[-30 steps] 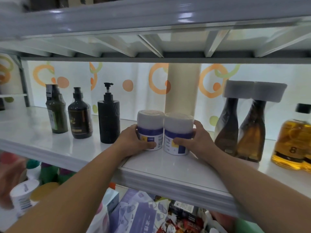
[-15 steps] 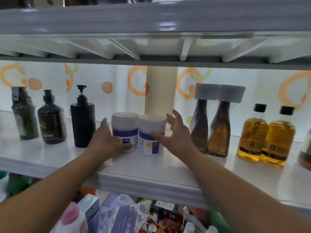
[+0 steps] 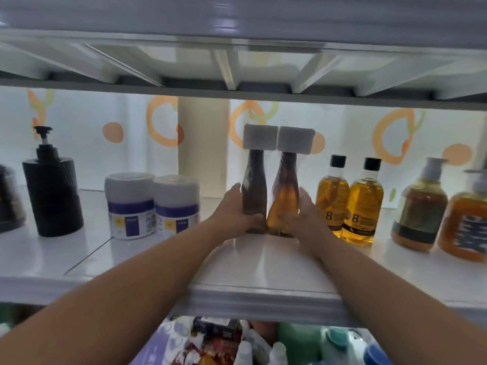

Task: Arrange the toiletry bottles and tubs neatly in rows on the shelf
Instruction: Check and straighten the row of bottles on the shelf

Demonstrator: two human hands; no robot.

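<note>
Two slim bottles with square white caps stand side by side mid-shelf: a dark brown one (image 3: 254, 185) and an amber one (image 3: 286, 191). My left hand (image 3: 234, 209) grips the dark brown bottle low on its left side. My right hand (image 3: 307, 214) holds the amber bottle from the right, its fingers partly hidden behind the glass. To the left stand two white tubs with purple bands (image 3: 130, 205) (image 3: 176, 206), touching each other. The white shelf (image 3: 263, 259) carries them all.
A black pump bottle (image 3: 52, 193) and part of a dark bottle (image 3: 9, 201) stand at left. Two golden bottles with black caps (image 3: 333, 196) (image 3: 365, 204) and two amber pump bottles (image 3: 421, 209) (image 3: 467, 222) stand at right. A cream pillar (image 3: 203, 143) rises behind. Packaged goods lie below.
Both hands let go of the two white tubs and moved right onto the pair of slim white-capped bottles. The view shifted right as well.
</note>
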